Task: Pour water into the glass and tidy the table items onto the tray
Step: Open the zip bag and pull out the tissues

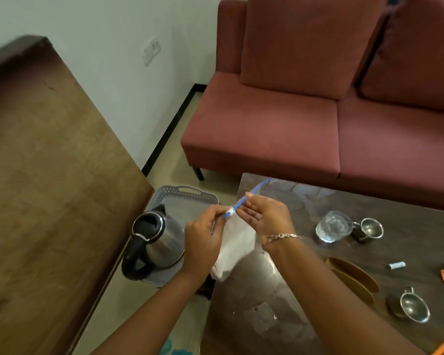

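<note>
A clear zip bag (pixel 235 248) with a blue closure strip is held up in both hands above the left end of the dark, glossy worktop (pixel 305 201). The strip's white slider end is pinched in the curled fingers of the left hand (pixel 205 242). Farther along, the strip is pinched by the thumb and fingertips of the right hand (pixel 267 216), whose palm is turned up. A bracelet (pixel 282 237) is worn on the right wrist. The bag's pale body hangs down between the two wrists.

The glass (pixel 333 226) stands on the worktop to the right of the hands, touching or just beside a small steel cup (pixel 368 230); whether water is in it cannot be told. A second steel cup (pixel 413 307) lies tilted nearer the front edge, with a brown oval dish (pixel 354 280) beside it and a small white tube (pixel 396 265) well apart to the right.

The grey perforated tray (pixel 187 192) is seen low down beside the worktop's left end, and the steel kettle (pixel 159 242) with its black handle stands on it. A red sofa (pixel 305 111) is seen behind.
</note>
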Demonstrator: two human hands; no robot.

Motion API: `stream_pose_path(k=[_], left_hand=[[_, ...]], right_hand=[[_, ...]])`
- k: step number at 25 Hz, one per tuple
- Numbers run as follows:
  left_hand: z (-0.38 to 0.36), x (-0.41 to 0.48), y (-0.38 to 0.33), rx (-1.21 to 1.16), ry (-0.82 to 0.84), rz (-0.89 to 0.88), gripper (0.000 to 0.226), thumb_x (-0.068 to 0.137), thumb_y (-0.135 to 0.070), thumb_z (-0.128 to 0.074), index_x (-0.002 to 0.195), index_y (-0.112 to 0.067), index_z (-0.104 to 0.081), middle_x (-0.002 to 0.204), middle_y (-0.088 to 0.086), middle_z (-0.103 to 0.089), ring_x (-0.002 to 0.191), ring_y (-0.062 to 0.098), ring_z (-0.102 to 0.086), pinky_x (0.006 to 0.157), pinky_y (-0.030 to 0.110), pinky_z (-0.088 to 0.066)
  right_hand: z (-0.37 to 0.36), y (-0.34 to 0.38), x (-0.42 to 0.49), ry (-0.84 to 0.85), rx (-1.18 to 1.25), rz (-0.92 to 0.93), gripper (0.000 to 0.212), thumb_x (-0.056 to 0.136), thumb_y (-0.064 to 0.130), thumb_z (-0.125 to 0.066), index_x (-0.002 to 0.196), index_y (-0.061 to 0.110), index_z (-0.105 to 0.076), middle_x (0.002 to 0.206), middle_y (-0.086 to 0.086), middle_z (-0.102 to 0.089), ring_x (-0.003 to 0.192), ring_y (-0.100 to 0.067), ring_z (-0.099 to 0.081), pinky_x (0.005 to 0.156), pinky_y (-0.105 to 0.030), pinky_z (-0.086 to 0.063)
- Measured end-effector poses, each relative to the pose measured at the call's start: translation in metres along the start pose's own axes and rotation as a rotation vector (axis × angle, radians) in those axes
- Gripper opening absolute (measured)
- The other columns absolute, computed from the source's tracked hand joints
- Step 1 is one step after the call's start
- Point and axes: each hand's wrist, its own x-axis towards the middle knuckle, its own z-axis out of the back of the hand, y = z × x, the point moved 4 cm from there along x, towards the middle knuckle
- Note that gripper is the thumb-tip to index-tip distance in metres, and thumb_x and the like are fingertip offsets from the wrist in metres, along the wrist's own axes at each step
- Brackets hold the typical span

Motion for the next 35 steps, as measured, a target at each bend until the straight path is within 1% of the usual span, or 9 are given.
stream_pose_path(k=[3, 6, 8, 10, 14, 19, 27, 33, 35], left_hand=[[-0.005, 0.022, -0.035, -0.15, -0.042, 0.035, 0.019, 0.086, -0.009, -0.062, 0.082, -0.027, -0.065, 0.07, 0.001, -0.067, 0.066, 0.021, -0.062, 0.063, 0.041, -0.052], [-0.015, 0.036, -0.071, -0.29, 0.013, -0.027, 0.021, 0.087, -0.016, -0.061, 0.084, -0.036, -0.067, 0.076, 0.0, -0.072, 0.073, 0.018, -0.067, 0.065, 0.03, -0.052], [-0.022, 0.042, -0.095, -0.33, 0.048, -0.106, 0.024, 0.089, -0.013, -0.059, 0.087, -0.035, -0.067, 0.079, -0.011, -0.073, 0.078, 0.006, -0.069, 0.07, 0.016, -0.052], [-0.031, 0.048, -0.116, -0.299, 0.072, -0.205, 0.023, 0.089, -0.012, -0.056, 0.091, -0.032, -0.066, 0.078, -0.016, -0.071, 0.078, 0.0, -0.067, 0.071, 0.012, -0.05], [-0.047, 0.055, -0.147, -0.322, 0.098, -0.333, 0.019, 0.088, -0.013, -0.052, 0.097, -0.023, -0.066, 0.085, -0.016, -0.068, 0.078, 0.0, -0.065, 0.071, 0.015, -0.051], [-0.056, 0.063, -0.165, -0.37, 0.115, -0.381, 0.021, 0.085, -0.015, -0.056, 0.091, -0.032, -0.065, 0.079, -0.027, -0.069, 0.076, -0.002, -0.066, 0.071, 0.014, -0.052], [-0.064, 0.063, -0.177, -0.417, 0.063, -0.412, 0.017, 0.085, -0.016, -0.058, 0.087, -0.029, -0.067, 0.076, -0.021, -0.069, 0.067, 0.008, -0.064, 0.065, 0.025, -0.053], [-0.049, 0.076, -0.169, -0.478, -0.056, -0.293, 0.014, 0.086, -0.016, -0.059, 0.079, -0.025, -0.067, 0.069, -0.002, -0.068, 0.067, 0.013, -0.063, 0.066, 0.021, -0.051], [-0.038, 0.084, -0.158, -0.533, -0.091, -0.22, 0.019, 0.087, -0.017, -0.057, 0.076, -0.027, -0.069, 0.068, -0.003, -0.069, 0.068, 0.015, -0.064, 0.067, 0.029, -0.052]], right_hand=[[0.017, 0.036, -0.018, -0.048, 0.01, 0.21, 0.005, 0.086, 0.003, -0.058, 0.089, 0.0, -0.061, 0.079, -0.01, -0.063, 0.073, -0.018, -0.063, 0.072, -0.027, -0.055], [0.032, 0.081, -0.048, -0.082, -0.296, 0.712, 0.013, 0.085, 0.0, -0.058, 0.091, 0.01, -0.065, 0.082, 0.0, -0.065, 0.078, -0.005, -0.062, 0.075, -0.02, -0.049], [0.031, 0.107, -0.066, -0.007, -0.531, 0.958, 0.017, 0.084, 0.001, -0.059, 0.092, 0.014, -0.068, 0.093, 0.003, -0.068, 0.098, 0.0, -0.06, 0.085, -0.016, -0.047], [0.028, 0.125, -0.074, 0.075, -0.704, 1.063, 0.018, 0.083, 0.004, -0.062, 0.099, 0.01, -0.069, 0.103, 0.004, -0.067, 0.114, -0.005, -0.054, 0.095, -0.017, -0.044], [0.029, 0.149, -0.079, 0.149, -0.776, 1.089, 0.02, 0.079, 0.011, -0.068, 0.098, 0.009, -0.07, 0.1, 0.004, -0.068, 0.106, -0.009, -0.06, 0.097, -0.028, -0.045], [0.04, 0.174, -0.083, 0.144, -0.769, 1.131, 0.012, 0.077, 0.009, -0.069, 0.089, 0.01, -0.071, 0.09, 0.003, -0.07, 0.093, -0.004, -0.064, 0.084, -0.013, -0.048], [0.046, 0.178, -0.092, 0.053, -0.842, 1.274, 0.005, 0.083, 0.009, -0.062, 0.082, 0.006, -0.066, 0.084, -0.001, -0.071, 0.098, -0.008, -0.065, 0.084, -0.035, -0.052], [0.065, 0.179, -0.086, -0.121, -0.979, 1.316, 0.011, 0.084, 0.01, -0.06, 0.08, -0.001, -0.061, 0.087, -0.007, -0.07, 0.092, -0.028, -0.066, 0.08, -0.035, -0.048], [0.084, 0.181, -0.081, -0.173, -1.009, 1.265, 0.009, 0.084, 0.007, -0.061, 0.081, -0.001, -0.061, 0.089, -0.007, -0.07, 0.093, -0.029, -0.064, 0.08, -0.037, -0.048]])
